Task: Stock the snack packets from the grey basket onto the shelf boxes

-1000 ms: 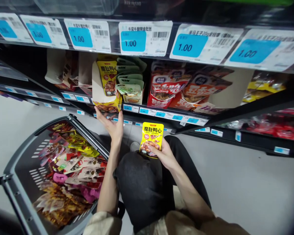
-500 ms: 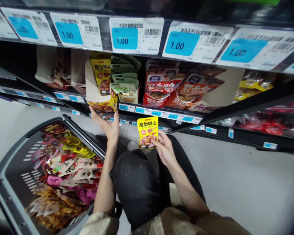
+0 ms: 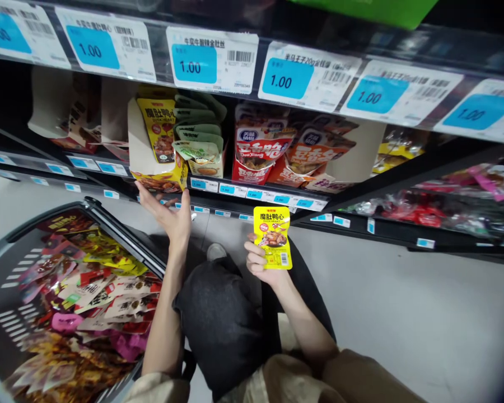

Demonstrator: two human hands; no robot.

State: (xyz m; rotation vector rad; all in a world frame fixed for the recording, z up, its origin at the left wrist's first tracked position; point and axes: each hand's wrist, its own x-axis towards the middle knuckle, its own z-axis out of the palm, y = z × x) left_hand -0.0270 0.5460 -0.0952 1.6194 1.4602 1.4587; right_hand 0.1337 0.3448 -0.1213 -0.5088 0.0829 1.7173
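Observation:
A yellow duck heart snack packet point(image 3: 273, 238) is upright in my right hand point(image 3: 262, 262), its fingers curled behind and along its left edge. A barcode shows near the packet's lower right corner. My left hand point(image 3: 170, 218) reaches up to the shelf and grips the lower front of a yellow-and-white display box point(image 3: 162, 174), thumb at the right and fingers at the left. Inside that box leans a matching yellow packet point(image 3: 157, 131). Green packets point(image 3: 205, 148) stand in a carton just right of the box.
On my left stands a grey shopping basket point(image 3: 14, 246) full of mixed snack packets. Red Dou Xiang packets point(image 3: 262, 146) share the shelf. Price tags point(image 3: 212, 60) line the shelf edge above my hands. A dark slanted shelf divider point(image 3: 361, 193) rises to the right.
My right hand has turned the packet over, so a different face with a barcode shows, and moved it right. My left hand stays at the display box. The whole view has shifted rightward.

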